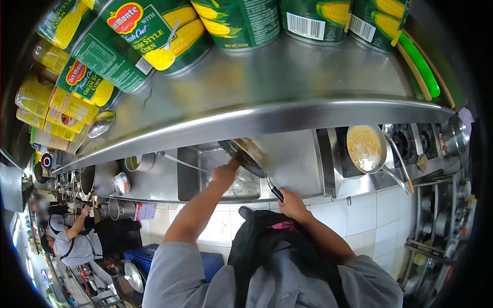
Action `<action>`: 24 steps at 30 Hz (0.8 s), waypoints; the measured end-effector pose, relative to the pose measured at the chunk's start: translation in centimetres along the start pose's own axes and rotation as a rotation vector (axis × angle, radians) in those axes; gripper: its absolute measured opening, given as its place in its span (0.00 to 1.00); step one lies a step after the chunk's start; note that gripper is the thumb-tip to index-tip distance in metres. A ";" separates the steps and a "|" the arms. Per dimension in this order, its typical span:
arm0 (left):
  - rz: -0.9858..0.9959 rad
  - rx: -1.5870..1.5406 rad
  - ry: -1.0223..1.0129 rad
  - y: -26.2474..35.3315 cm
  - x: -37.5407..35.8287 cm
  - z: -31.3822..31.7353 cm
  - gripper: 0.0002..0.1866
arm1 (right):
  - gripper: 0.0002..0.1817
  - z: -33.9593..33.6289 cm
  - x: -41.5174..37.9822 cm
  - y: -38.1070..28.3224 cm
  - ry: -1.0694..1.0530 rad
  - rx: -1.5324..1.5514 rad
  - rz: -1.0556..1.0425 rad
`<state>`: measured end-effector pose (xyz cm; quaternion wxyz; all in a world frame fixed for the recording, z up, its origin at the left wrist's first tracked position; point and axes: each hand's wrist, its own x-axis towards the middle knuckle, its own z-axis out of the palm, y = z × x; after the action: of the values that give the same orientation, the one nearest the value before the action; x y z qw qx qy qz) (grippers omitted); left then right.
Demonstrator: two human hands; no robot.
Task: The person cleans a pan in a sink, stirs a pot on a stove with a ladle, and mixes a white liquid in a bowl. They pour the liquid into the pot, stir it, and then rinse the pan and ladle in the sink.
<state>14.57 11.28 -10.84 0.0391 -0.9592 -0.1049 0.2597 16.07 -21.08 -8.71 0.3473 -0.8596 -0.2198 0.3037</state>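
Note:
A frying pan (245, 158) is held tilted on its edge above the right part of the sink (190, 186). My right hand (294, 205) is wrapped round the pan's black handle (278, 194). Against the pan's dark face presses my left hand (226, 173), its fingers bent; whatever may be in them is hidden. Brownish residue shows along the pan's upper side. A thin metal tap spout (182, 161) reaches over the basin from the left, and wet, shiny patches lie in the basin below.
At the right, a pan of yellowish liquid (365, 148) sits on the stove, with a ladle (399, 156) beside it. Overhead, a steel shelf (277, 77) carries several corn cans (233, 25). Pots (122, 209) stand left. Another person (77, 233) works at far left.

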 end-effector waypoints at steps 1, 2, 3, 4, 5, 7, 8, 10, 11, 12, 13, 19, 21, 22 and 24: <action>0.028 0.067 0.051 -0.5 -0.5 -1.2 0.25 | 0.14 0.3 0.0 0.2 -0.002 0.000 0.000; -0.059 0.019 0.030 -0.3 0.2 -0.1 0.27 | 0.14 0.5 0.1 0.2 -0.001 -0.025 -0.020; -0.064 0.018 0.036 0.5 0.8 1.5 0.27 | 0.14 0.4 0.5 0.1 0.005 -0.052 -0.045; 0.122 -0.046 -0.043 1.8 1.0 3.5 0.27 | 0.14 0.4 0.7 0.0 0.009 -0.054 -0.052; 0.312 -0.107 -0.125 2.3 1.1 4.4 0.27 | 0.14 0.6 0.7 0.0 0.014 -0.060 -0.048; 0.245 -0.172 -0.087 1.8 0.3 4.2 0.26 | 0.14 0.8 0.3 -0.2 0.012 -0.066 -0.037; 0.170 -0.242 -0.048 1.2 -0.6 4.3 0.24 | 0.14 0.8 0.0 -0.3 -0.018 -0.001 -0.019; -0.085 -0.049 0.020 -2.3 -0.4 0.8 0.17 | 0.14 1.1 0.3 -0.5 -0.041 0.057 -0.013; -0.087 -0.050 0.027 -3.4 0.2 -0.1 0.17 | 0.14 2.0 0.3 -0.3 -0.027 0.063 -0.081; -0.168 -0.053 0.126 -4.4 0.8 -0.7 0.18 | 0.14 2.5 0.1 -0.3 -0.013 0.069 -0.148; -0.251 -0.055 0.221 -4.9 0.9 -0.8 0.20 | 0.14 2.8 -0.1 -0.2 -0.016 0.067 -0.153; -0.038 -0.054 -0.051 -1.5 -0.6 0.4 0.30 | 0.14 2.3 -0.4 0.3 -0.047 0.171 -0.114; -0.227 -0.149 0.169 -3.2 0.3 -4.0 0.30 | 0.14 1.3 -0.6 -0.7 -0.207 0.380 0.054; -0.185 -0.097 0.325 -3.3 0.5 -4.5 0.29 | 0.13 0.7 -0.6 -1.3 -0.368 0.587 0.223; -0.198 -0.175 0.265 -2.0 -0.7 -7.4 0.28 | 0.11 -0.4 -0.7 -1.6 -0.379 0.664 0.230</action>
<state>17.37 12.90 -3.82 -0.0058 -0.9697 -0.2150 0.1159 15.54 -20.63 -7.03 0.5233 -0.6484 -0.0721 0.5482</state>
